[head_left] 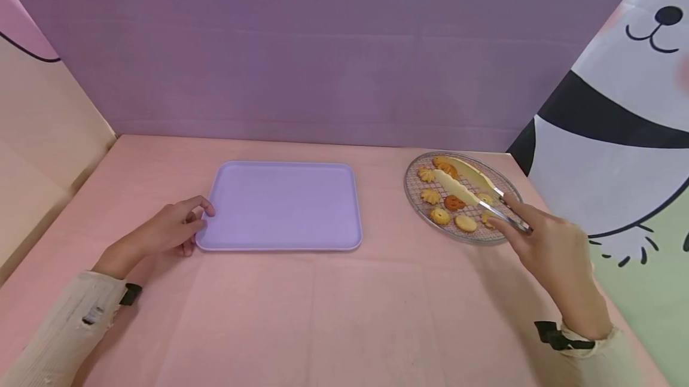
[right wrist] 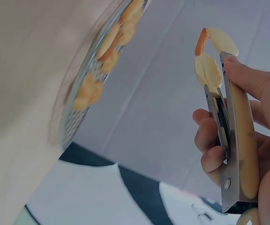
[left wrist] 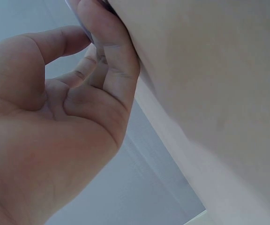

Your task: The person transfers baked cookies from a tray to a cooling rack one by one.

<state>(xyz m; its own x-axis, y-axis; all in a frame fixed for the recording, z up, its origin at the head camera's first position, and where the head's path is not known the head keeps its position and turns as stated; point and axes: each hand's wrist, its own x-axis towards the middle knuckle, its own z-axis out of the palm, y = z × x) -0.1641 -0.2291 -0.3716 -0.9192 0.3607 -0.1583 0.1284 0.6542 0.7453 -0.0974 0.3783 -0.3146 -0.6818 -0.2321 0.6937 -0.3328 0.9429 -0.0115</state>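
My right hand (head_left: 560,252) grips metal tongs (head_left: 500,207) with cream scalloped tips, held over a round wire rack (head_left: 411,195) at the right. In the right wrist view, an orange-brown cookie (right wrist: 201,42) shows between the tips of the tongs, above the rack. Several cookies lie on the rack, among them a reddish round one (head_left: 454,203), a plain oval one (head_left: 465,223) and a ridged one (head_left: 430,196). At the left, my left hand (head_left: 169,228) pinches the left rim of a lilac rectangular tray (head_left: 285,207) between thumb and fingers; no cookies lie on it.
A pink cloth (head_left: 366,309) covers the table. Behind it rises a purple backdrop (head_left: 323,58). A panel printed with a panda (head_left: 619,177) stands along the right edge, and a cream panel (head_left: 43,136) along the left.
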